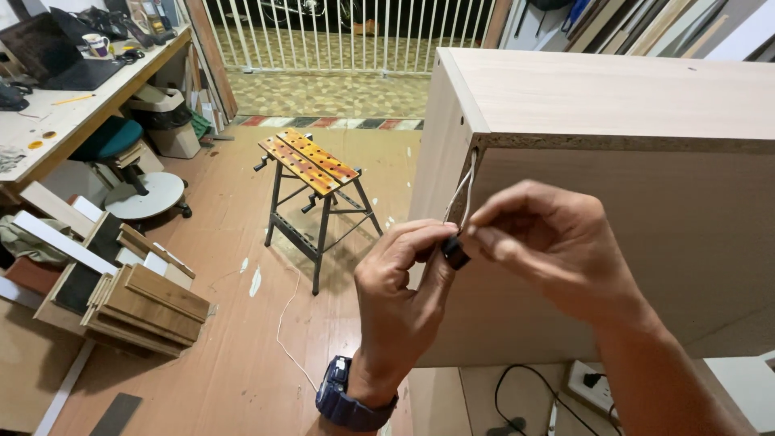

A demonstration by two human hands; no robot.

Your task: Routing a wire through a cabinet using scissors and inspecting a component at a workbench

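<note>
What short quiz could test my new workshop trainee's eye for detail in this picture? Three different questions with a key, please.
1. True or false: the left hand and right hand both pinch the small black part.
2. The white wires run up to: A) the cabinet's corner, B) the folding workbench, C) the laptop.
3. Which wrist wears the blue watch?

Key: 1 true; 2 A; 3 left.

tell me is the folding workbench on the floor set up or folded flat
Set up. The folding workbench stands upright on the wooden floor with its dark legs spread and its orange top level. Nothing lies on it.
</note>
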